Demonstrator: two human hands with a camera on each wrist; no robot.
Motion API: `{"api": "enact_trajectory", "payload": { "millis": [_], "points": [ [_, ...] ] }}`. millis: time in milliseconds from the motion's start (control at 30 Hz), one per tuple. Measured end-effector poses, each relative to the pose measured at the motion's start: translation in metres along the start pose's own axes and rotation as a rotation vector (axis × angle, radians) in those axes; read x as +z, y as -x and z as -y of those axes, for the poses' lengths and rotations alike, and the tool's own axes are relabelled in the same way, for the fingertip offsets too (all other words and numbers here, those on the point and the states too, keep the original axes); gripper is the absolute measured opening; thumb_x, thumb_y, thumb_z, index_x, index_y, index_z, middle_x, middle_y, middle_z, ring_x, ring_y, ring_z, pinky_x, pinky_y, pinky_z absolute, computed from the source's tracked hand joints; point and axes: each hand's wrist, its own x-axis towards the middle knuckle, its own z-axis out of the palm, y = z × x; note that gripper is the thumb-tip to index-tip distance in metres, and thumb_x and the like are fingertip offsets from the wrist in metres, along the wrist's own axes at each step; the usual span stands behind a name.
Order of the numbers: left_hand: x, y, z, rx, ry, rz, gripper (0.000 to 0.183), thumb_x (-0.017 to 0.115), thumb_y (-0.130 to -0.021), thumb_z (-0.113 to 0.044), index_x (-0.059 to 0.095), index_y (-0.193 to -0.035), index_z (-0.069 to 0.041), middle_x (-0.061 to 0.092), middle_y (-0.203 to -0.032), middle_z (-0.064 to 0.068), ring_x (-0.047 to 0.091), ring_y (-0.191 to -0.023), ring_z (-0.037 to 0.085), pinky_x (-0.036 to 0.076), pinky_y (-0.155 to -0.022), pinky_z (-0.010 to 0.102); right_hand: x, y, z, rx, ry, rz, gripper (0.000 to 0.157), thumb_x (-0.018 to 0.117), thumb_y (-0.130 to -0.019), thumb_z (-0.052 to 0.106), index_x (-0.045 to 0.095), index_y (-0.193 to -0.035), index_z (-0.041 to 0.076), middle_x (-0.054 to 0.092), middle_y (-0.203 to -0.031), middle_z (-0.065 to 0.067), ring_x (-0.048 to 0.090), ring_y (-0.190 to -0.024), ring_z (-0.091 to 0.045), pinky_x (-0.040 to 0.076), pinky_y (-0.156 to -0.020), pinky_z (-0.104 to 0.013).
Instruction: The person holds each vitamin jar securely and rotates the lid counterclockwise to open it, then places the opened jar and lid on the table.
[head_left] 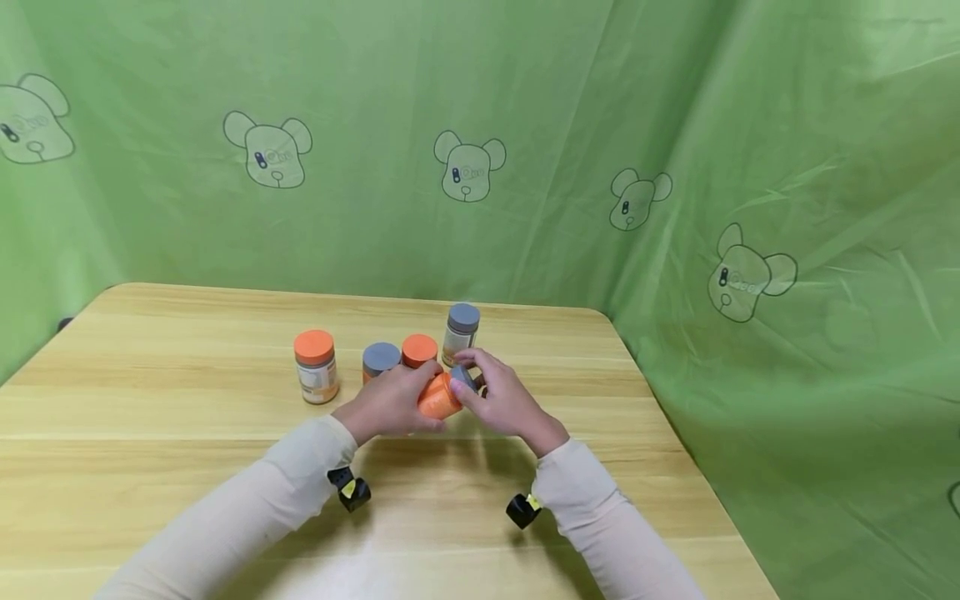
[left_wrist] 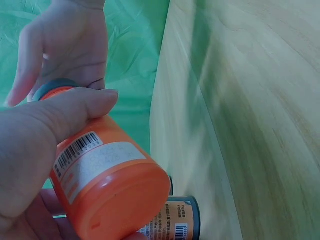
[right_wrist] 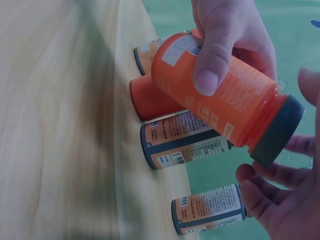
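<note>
My left hand [head_left: 390,402] grips an orange bottle [head_left: 438,400] round its body, thumb lying across it. Tilted above the table, the bottle points its dark grey cap [right_wrist: 278,131] up toward my right hand [head_left: 506,398]. That hand is loosely cupped about the cap. In the right wrist view its fingertips [right_wrist: 246,173] lie at the cap's lower edge, and a gap shows between thumb and cap. A label with a barcode faces the left wrist view. Just behind my left hand stand a grey-capped orange bottle [head_left: 381,358] and an orange-capped one [head_left: 419,350], both partly hidden.
An orange-capped bottle [head_left: 316,367] stands upright to the left. Beyond my right hand is a grey-capped bottle [head_left: 461,330]. The wooden table [head_left: 187,367] ends at a green curtain [head_left: 360,233] printed with bear heads, at the back and right.
</note>
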Motion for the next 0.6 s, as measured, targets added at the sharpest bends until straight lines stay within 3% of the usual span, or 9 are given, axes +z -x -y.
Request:
{"api": "enact_trajectory", "payload": {
  "millis": [267, 467, 600],
  "points": [
    [0.0002, -0.0013, -0.0003, -0.016, -0.002, 0.016, 0.07, 0.084, -0.074, -0.035, 0.05, -0.13, -0.01, 0.061, -0.09, 0.001, 0.057, -0.072, 0.012, 0.049, -0.065, 0.031, 0.0015, -0.0009, -0.0005, 0.069, 0.019, 0.016, 0.034, 0.057, -0.097, 0.027, 0.054, -0.124, 0.006, 0.062, -0.098, -0.01, 0.058, -0.067, -0.014, 0.05, -0.061, -0.03],
    [0.0015, -0.0018, 0.0007, -0.011, -0.004, 0.012, 0.07, 0.084, -0.073, -0.035, 0.051, -0.13, -0.01, 0.061, -0.089, 0.001, 0.056, -0.071, 0.013, 0.048, -0.063, 0.031, 0.0, 0.0, -0.0021, 0.017, -0.044, 0.034, 0.04, 0.058, -0.094, 0.022, 0.05, -0.128, 0.002, 0.059, -0.109, -0.014, 0.061, -0.081, -0.024, 0.052, -0.067, -0.032],
    [0.002, -0.0024, 0.0009, -0.004, -0.006, 0.006, 0.069, 0.085, -0.073, -0.035, 0.051, -0.129, -0.01, 0.06, -0.088, 0.0, 0.056, -0.071, 0.012, 0.048, -0.064, 0.03, 0.0015, -0.0009, -0.0031, -0.016, -0.02, 0.001, 0.041, 0.055, -0.096, 0.026, 0.05, -0.127, -0.001, 0.058, -0.115, -0.016, 0.061, -0.081, -0.027, 0.051, -0.066, -0.032]
  ]
}}
